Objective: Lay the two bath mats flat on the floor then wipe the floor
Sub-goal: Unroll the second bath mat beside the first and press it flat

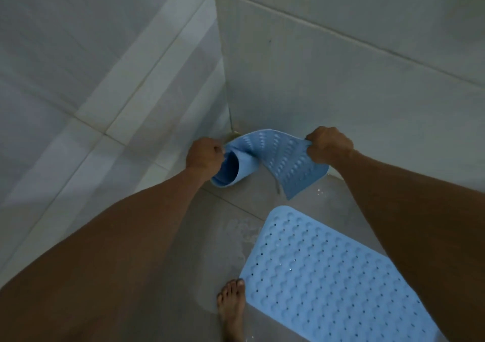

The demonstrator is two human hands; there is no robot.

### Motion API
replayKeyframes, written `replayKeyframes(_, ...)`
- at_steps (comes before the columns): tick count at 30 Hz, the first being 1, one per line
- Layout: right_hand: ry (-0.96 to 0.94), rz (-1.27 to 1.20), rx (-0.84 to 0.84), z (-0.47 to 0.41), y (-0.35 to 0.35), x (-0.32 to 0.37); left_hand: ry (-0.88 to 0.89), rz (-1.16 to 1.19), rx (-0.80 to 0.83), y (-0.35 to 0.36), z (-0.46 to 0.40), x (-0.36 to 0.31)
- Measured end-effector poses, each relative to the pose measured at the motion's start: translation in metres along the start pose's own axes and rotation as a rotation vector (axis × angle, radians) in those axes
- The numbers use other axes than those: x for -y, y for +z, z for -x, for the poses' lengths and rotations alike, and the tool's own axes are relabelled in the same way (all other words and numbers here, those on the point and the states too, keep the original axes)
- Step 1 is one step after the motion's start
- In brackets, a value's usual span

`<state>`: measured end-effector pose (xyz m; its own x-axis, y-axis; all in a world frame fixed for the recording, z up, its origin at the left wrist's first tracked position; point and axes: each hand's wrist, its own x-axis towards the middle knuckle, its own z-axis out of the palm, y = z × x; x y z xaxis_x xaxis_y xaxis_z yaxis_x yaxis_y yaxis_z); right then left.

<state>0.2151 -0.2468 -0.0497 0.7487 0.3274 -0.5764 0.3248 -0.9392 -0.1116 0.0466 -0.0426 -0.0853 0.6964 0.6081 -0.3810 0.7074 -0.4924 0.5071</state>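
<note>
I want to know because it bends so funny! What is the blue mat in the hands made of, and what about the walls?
The held mat looks like soft rubber or silicone: it curls and droops between the left hand and right hand, with molded bumps and holes. The walls look like glazed ceramic tile: smooth, pale, faintly shiny, with grout lines between pieces.
</note>
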Motion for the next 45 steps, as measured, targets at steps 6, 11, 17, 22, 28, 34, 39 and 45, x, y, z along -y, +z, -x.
replayKeyframes(6, -0.156, 0.355, 0.201, 0.070, -0.046, -0.061, 0.081, 0.241, 0.198, 0.019, 0.068, -0.006)
replayKeyframes(11, -0.339, 0.534, 0.294, 0.159, -0.072, -0.106, 0.189, 0.081, -0.110, 0.071, 0.159, -0.027)
replayKeyframes(17, -0.417, 0.557, 0.270, 0.272, -0.098, -0.191, -0.011, -0.125, 0.054, 0.143, 0.273, -0.022)
replayKeyframes(22, -0.292, 0.621, 0.283, 0.337, -0.063, -0.281, 0.015, -0.329, -0.087, 0.178, 0.322, -0.044)
replayKeyframes(28, -0.055, 0.426, 0.079, 0.385, 0.016, -0.339, -0.141, -0.098, -0.153, 0.159, 0.343, -0.050)
replayKeyframes(34, 0.199, 0.293, -0.009, 0.437, 0.111, -0.355, -0.013, 0.104, -0.036, 0.145, 0.387, -0.008)
replayKeyframes(39, 0.273, 0.366, -0.026, 0.481, 0.163, -0.364, 0.059, 0.019, 0.038, 0.148, 0.425, 0.030)
replayKeyframes(45, 0.337, 0.410, 0.032, 0.505, 0.194, -0.382, 0.195, -0.009, 0.049, 0.151, 0.440, 0.017)
